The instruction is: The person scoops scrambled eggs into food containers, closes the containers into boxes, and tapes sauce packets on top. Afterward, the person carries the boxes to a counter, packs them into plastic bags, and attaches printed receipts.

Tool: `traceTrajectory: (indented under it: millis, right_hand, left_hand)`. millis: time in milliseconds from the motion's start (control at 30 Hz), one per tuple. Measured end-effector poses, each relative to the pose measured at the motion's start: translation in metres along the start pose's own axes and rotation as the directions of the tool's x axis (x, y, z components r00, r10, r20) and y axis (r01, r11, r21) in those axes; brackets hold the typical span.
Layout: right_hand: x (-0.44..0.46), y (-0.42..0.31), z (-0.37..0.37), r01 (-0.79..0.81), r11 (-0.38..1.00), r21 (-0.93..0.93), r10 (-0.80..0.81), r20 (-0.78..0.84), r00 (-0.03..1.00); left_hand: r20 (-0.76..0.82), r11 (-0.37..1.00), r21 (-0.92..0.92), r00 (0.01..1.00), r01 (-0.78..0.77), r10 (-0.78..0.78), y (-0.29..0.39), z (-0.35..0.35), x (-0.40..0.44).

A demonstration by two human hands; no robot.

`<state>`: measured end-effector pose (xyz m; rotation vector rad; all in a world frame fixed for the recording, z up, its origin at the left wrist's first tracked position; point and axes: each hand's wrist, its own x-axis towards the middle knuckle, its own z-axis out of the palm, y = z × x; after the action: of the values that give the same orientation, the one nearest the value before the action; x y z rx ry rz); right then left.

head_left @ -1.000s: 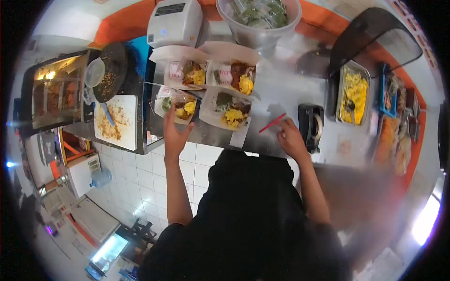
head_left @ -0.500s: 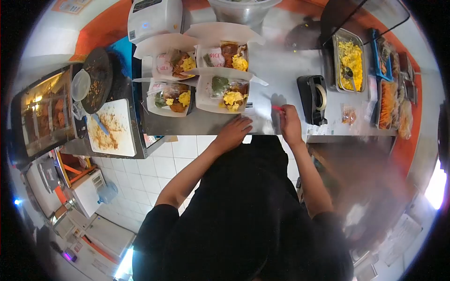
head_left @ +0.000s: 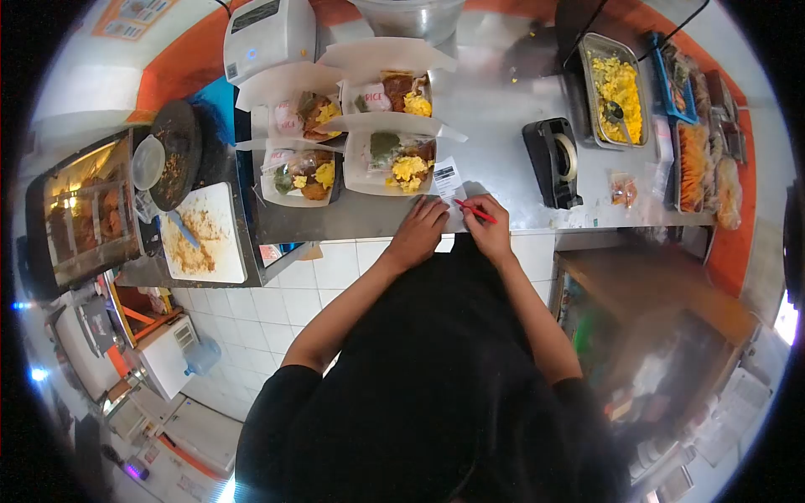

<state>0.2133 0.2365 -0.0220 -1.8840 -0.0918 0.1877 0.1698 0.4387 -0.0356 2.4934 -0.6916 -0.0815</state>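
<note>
A printed receipt (head_left: 449,178) lies on the steel counter at its front edge. My left hand (head_left: 419,226) rests flat over the receipt's lower left side, fingers stretched out. In my right hand (head_left: 489,228) is a red pen (head_left: 478,213), its tip over the paper's right side; whether it touches cannot be made out. Just beyond the left hand stands an open food box (head_left: 359,172) with scrambled egg (head_left: 411,172) and a leafy green item. Three more open boxes stand beside and behind it, one of them holding a wrapped rice packet (head_left: 373,98).
A black tape dispenser (head_left: 549,163) stands to the right, before a metal tray (head_left: 587,109) of yellow egg. A white label printer (head_left: 272,42) is at the back left. Further left are a stained cutting board (head_left: 220,226) with a knife and a dark stone plate (head_left: 178,159).
My right hand has moved left with the red pen, from beside the receipt to over it. The receipt shows more fully now, and the view has shifted slightly.
</note>
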Motion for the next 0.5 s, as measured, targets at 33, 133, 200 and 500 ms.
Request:
traceTrajectory:
  millis: [33, 133, 200, 500]
  right_hand:
    - [0.001, 0.002, 0.002, 0.031, 0.999, -0.017, -0.030, 0.020, 0.999]
    - [0.007, 0.000, 0.007, 0.064, 0.998, -0.021, -0.063, 0.039, 0.997]
    - [0.009, -0.003, 0.009, 0.059, 0.998, -0.008, -0.059, 0.038, 0.998]
    - [0.010, -0.010, 0.001, 0.107, 0.991, -0.075, -0.099, 0.104, 0.990]
  left_hand:
    - [-0.002, 1.000, 0.004, 1.000, 0.001, -0.001, 0.002, -0.002, -0.001]
    - [-0.034, 0.999, -0.019, 0.999, 0.035, -0.035, 0.004, -0.007, -0.001]
    - [0.004, 0.999, -0.031, 0.999, 0.041, -0.041, 0.004, -0.008, -0.002]
    - [-0.015, 1.000, -0.005, 1.000, 0.007, -0.007, -0.002, -0.002, -0.007]
